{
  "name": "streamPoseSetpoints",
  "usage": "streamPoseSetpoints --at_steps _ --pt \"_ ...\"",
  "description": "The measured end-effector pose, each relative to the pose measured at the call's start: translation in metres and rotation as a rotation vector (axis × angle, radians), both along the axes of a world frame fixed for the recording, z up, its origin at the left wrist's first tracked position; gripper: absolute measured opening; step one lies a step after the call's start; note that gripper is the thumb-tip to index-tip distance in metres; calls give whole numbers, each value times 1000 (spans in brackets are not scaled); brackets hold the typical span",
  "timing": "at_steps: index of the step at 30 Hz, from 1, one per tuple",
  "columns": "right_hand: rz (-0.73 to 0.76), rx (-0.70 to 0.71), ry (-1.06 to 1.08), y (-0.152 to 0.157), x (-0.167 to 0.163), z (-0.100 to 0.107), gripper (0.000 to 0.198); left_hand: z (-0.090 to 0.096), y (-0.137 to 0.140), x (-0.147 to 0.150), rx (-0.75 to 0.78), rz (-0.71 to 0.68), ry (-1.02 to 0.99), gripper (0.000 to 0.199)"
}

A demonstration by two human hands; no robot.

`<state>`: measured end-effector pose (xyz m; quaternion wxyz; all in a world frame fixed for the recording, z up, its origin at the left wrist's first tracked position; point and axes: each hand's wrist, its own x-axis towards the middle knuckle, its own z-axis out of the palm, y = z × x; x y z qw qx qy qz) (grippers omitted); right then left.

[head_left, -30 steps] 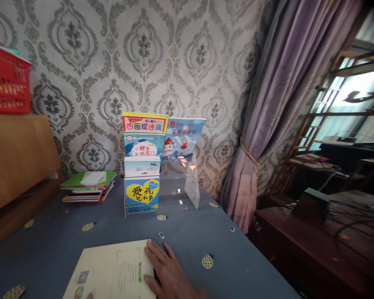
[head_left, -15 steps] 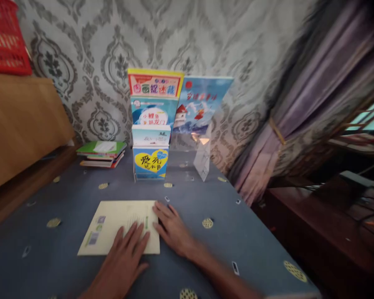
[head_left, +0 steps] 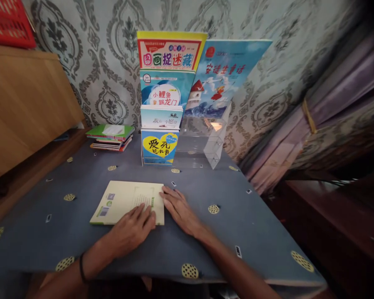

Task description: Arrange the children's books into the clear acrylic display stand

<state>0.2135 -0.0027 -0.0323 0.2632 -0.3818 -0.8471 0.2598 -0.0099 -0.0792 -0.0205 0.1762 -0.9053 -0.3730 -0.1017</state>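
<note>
A closed book [head_left: 124, 199] with a pale cream cover lies flat on the table, its barcode and QR code facing up at the left side. Resting on the lower right part of this cover is my left hand [head_left: 134, 228], its fingers stretched out and nearly side by side. My right hand [head_left: 180, 209] lies along the book's right edge, fingertips touching near the far right corner. Neither hand is wrapped around the book. Some of the printed text is hidden beneath my left fingers.
Behind stands a clear acrylic rack [head_left: 212, 149] with several books, including a blue-and-yellow one [head_left: 158, 147] and a tall blue one [head_left: 224, 79]. A stack of books [head_left: 112, 137] lies back left, near a wooden cabinet [head_left: 28, 99]. A curtain [head_left: 286, 149] hangs at right.
The view has shifted, so the table and rack sit differently in it. My left hand has slid toward the book's near right corner, fingers closer together. My right hand keeps to the right edge.
</note>
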Motion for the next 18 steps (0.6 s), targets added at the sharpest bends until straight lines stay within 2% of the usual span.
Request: streamPoseSetpoints --at_steps 5,9,11,12,15,18 --pt "34 -198 304 7 4 1 53 42 15 -7 28 -4 -266 24" --pt "28 -361 611 11 -5 3 85 89 18 -8 25 85 -549 24" --pt "53 -417 717 8 -13 7 92 113 13 -8 -24 154 -691 25" --pt "78 -432 743 6 -16 10 88 123 11 -7 -53 200 -777 25" --pt "176 -450 726 -4 -20 27 57 143 9 -7 -176 313 -1124 30" --pt "195 -500 681 -16 -16 45 46 140 19 -8 -423 307 -1559 36"
